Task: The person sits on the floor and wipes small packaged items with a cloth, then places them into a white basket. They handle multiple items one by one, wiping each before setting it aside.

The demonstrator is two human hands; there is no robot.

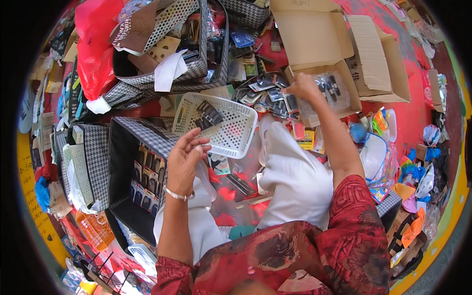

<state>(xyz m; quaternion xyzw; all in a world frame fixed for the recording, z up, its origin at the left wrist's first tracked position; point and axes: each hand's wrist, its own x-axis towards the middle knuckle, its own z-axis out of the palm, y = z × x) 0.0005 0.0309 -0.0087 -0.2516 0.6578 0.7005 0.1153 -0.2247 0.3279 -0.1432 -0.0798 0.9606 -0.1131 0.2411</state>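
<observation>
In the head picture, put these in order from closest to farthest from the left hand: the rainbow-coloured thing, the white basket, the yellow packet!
1. White basket: right by the left hand, ahead.
2. Yellow packet: off to the right.
3. Rainbow-coloured thing: much farther right.

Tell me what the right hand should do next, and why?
Maybe the right hand should lift one small packet off the messy pile. It's right at the pile's edge, and the white basket near the left hand has only some black packs inside.
</observation>
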